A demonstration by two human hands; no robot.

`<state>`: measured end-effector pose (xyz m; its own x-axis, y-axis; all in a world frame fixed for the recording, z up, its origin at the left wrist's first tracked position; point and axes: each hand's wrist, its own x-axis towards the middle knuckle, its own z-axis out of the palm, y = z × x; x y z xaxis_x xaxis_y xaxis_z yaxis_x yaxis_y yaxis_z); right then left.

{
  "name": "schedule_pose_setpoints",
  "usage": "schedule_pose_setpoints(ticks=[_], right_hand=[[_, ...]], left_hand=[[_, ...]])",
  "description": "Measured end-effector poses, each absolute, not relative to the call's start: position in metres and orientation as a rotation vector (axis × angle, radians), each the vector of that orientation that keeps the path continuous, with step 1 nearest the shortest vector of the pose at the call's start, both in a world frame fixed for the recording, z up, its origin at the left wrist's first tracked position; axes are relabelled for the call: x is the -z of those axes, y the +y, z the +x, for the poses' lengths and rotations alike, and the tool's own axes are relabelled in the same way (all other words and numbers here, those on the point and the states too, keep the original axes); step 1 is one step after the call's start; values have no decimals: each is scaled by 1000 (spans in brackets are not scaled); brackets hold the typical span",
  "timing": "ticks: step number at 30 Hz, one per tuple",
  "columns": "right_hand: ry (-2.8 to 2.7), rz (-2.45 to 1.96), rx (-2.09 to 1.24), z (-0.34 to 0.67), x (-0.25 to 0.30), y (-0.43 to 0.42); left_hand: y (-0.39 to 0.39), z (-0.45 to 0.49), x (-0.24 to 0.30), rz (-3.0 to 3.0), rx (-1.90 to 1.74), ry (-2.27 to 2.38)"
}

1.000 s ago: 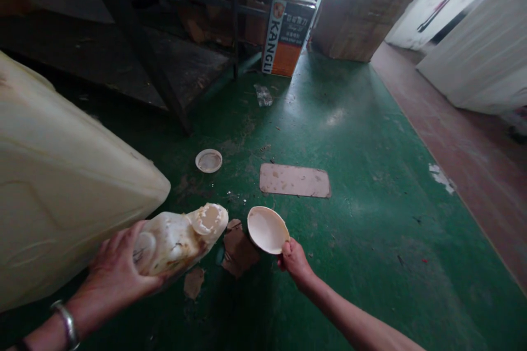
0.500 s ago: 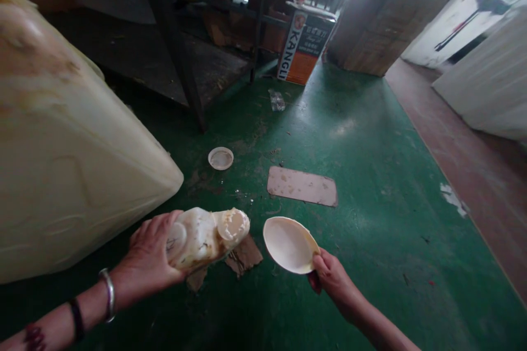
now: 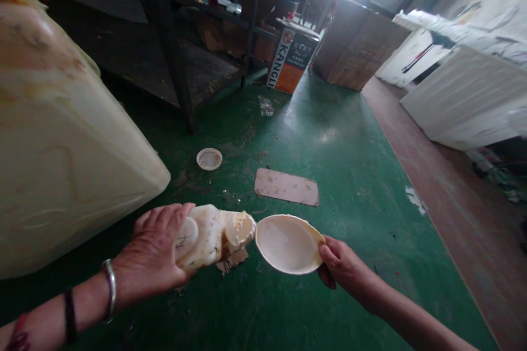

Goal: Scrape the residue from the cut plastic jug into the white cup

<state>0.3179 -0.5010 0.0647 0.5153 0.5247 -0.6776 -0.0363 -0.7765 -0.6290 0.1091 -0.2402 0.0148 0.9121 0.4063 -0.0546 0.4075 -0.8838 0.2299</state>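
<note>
Green floor (image 3: 337, 137), dark metal shelving (image 3: 181, 38) behind, bright light at back.

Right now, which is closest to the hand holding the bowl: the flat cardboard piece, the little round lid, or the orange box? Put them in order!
From the right hand, which holds the bowl:
1. Flat cardboard piece, on the green floor just beyond the bowl.
2. Little round lid, farther off to the left.
3. Orange box, far back by the shelves.

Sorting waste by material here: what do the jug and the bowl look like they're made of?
The jug in the left hand looks like translucent, cream-stained plastic with a moulded neck and crusted mouth. The bowl in the right hand is thin, matte and off-white, probably plastic.
</note>
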Motion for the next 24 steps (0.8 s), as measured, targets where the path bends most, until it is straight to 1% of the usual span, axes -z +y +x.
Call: schedule_pose_setpoints(ticks=[11, 18, 24], right_hand=[[-453, -2320, -1211, 328, -78, -502], [-435, -2397, -1212, 329, -79, -495], [-409, -2521, -1222, 326, -95, -480]], left_hand=[[-254, 118, -31, 2824, -52, 625], [-259, 119, -39, 2806, -2, 654], [-262, 122, -41, 2766, 89, 686]])
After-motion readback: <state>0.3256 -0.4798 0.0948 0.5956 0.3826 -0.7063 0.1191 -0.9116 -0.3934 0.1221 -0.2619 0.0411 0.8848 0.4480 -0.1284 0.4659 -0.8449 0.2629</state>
